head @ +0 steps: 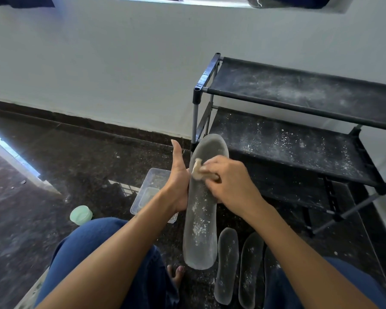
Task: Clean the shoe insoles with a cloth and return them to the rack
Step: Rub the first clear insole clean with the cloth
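The insole stood lengthwise away from the person, toe towards the rack; the left hand gripped its left edge; the right hand pressed a cloth on its upper half; white specks below the cloth probably wanted wiping next.

Daylight comes in cool and soft from the window ledge at twelve o'clock — the wall evenly lit, shadows faint. A bright glare strip burns at nine o'clock on the glossy floor. Edges bow outward — wide-angle warping; corners slightly soft.
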`<state>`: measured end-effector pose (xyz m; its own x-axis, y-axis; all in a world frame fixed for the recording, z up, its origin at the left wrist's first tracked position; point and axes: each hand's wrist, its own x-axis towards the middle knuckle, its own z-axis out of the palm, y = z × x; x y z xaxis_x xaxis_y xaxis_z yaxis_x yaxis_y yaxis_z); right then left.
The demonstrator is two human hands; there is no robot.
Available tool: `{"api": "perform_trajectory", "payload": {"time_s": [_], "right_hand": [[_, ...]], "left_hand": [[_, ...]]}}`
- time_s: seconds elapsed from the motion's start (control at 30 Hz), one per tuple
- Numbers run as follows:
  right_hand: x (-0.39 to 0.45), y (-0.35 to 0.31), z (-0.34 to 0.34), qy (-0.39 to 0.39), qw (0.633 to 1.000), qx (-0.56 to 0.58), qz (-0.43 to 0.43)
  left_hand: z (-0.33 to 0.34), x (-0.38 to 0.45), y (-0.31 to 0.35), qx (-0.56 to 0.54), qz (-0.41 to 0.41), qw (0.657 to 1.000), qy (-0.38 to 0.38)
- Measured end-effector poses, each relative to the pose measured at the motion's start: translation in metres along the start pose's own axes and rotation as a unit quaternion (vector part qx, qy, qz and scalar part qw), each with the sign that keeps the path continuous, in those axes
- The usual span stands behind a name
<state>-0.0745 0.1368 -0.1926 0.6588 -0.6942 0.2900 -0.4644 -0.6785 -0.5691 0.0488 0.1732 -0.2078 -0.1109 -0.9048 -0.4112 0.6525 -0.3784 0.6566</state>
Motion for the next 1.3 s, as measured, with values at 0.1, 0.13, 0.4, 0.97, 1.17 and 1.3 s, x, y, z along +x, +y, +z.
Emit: {"api": "perform_trajectory", "payload": {"time_s": [0.1,0.13,0.4,0.97,1.17,1.3], "right_hand": [[-0.001,-0.001,-0.003,0.001,0.998,0.058,-0.008],[0.000,0.000,-0.004,0.036,0.998,0.048,-0.006],[-0.003,-0.005,-0.003,-0.022,0.999,0.033,-0.014],[0.007,0.006,-0.012,0.147,0.980,-0.133,0.007],[0.000,-0.004,-0.003,0.083,0.996,-0.017,-0.025],[0.004,-0.006,0.001,0.126,0.991,-0.006,-0.038]], "left_hand": [[0.000,-0.002,0.002,-0.001,0.004,1.000,0.004],[0.000,-0.002,0.002,-0.010,0.004,1.000,-0.008],[-0.003,-0.001,0.003,0.008,0.007,1.000,0.004],[0.003,-0.003,0.000,0.009,-0.025,0.999,-0.033],[0.001,-0.002,0.002,0.007,0.001,1.000,-0.011],[0.002,-0.003,0.003,0.022,0.012,1.000,-0.014]]}}
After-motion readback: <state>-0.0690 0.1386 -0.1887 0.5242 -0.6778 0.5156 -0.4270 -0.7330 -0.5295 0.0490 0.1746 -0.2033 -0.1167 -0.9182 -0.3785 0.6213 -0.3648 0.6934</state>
